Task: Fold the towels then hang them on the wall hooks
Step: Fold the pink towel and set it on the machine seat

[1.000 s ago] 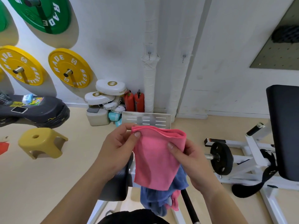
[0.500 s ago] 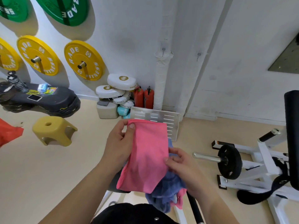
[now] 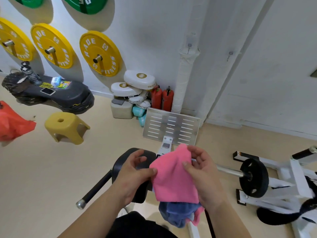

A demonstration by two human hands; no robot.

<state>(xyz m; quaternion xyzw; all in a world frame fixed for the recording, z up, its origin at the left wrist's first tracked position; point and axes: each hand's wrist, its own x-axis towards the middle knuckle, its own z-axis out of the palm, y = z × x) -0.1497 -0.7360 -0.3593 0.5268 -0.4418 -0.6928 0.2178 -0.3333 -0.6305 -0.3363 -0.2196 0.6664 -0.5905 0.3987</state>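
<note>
Head view. Pink towel (image 3: 173, 177) is held up near the person, centre of frame, already folded into a narrow panel and hanging tilted. Left hand (image 3: 135, 172) pinches the towel's left edge between thumb and a fingertip, the other fingers loosely curled and free. Right hand (image 3: 205, 176) grips the upper right part, thumb on the front face, fingers curled round behind the top corner. Below the pink one a blue towel (image 3: 176, 213) lies bunched on the machine, with another scrap of pink cloth at its right edge. Two wall hooks (image 3: 189, 46) sit far off on the white wall, beside the wrapped pipe (image 3: 184, 79), both bare.

Step in hand, by judgement: finishing the fold of the pink towel. Next move likely calls for squaring the edges, keeping the fold closed in one hand, and carrying it up and forward to a hook. The hooks are well apart from the hands, so a long reach or a step forward looks necessary.
</note>
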